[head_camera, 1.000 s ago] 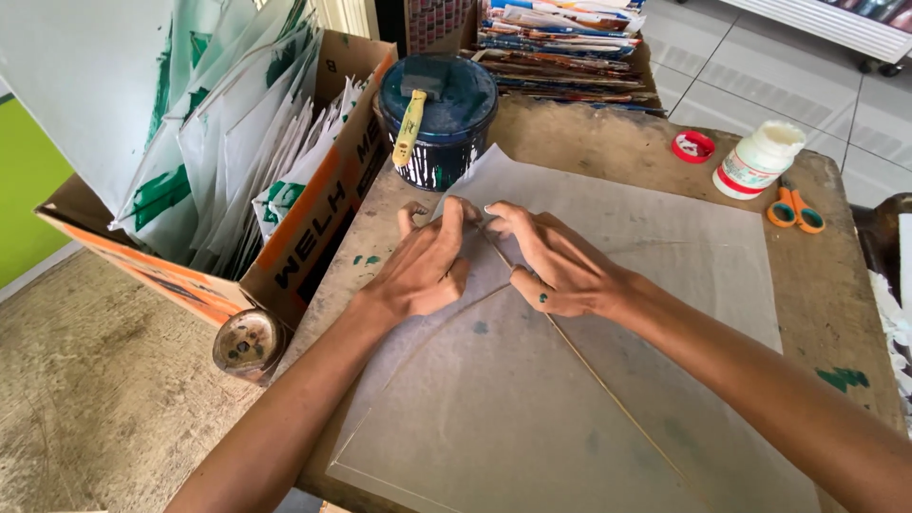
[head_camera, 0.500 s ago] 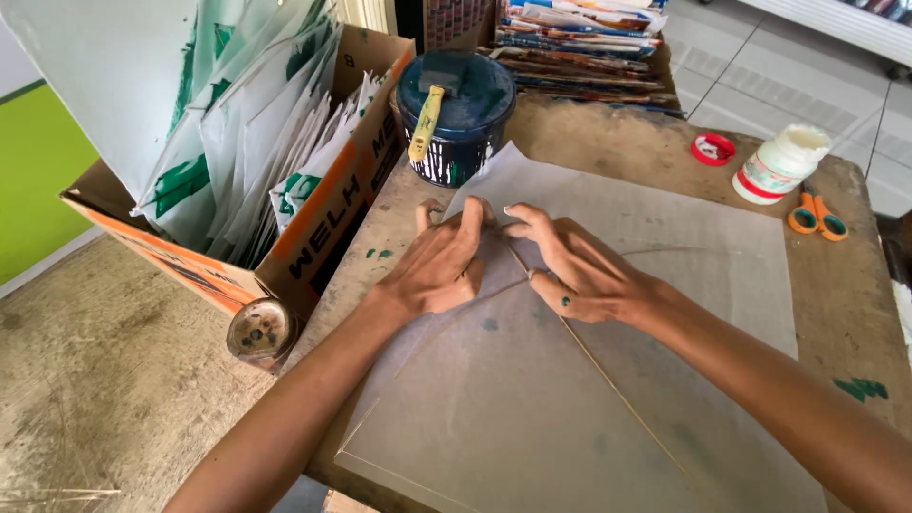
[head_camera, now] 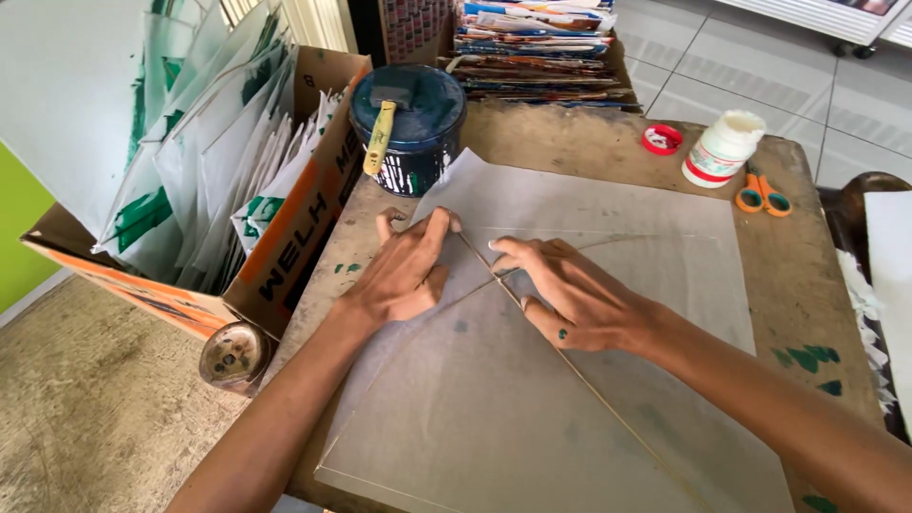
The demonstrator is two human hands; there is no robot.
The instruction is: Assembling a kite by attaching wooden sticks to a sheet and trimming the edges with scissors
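Head view: a large translucent grey paper sheet (head_camera: 589, 380) lies flat on the paint-stained wooden table (head_camera: 807, 313). Both hands press on the sheet's far part, fingers spread and flat, clamped on nothing. The left hand (head_camera: 404, 275) lies just left of a thin straight wooden stick (head_camera: 532, 323) running diagonally across the sheet; the right hand (head_camera: 575, 299) covers the stick. Beyond the sheet stands a dark blue round tub (head_camera: 408, 128).
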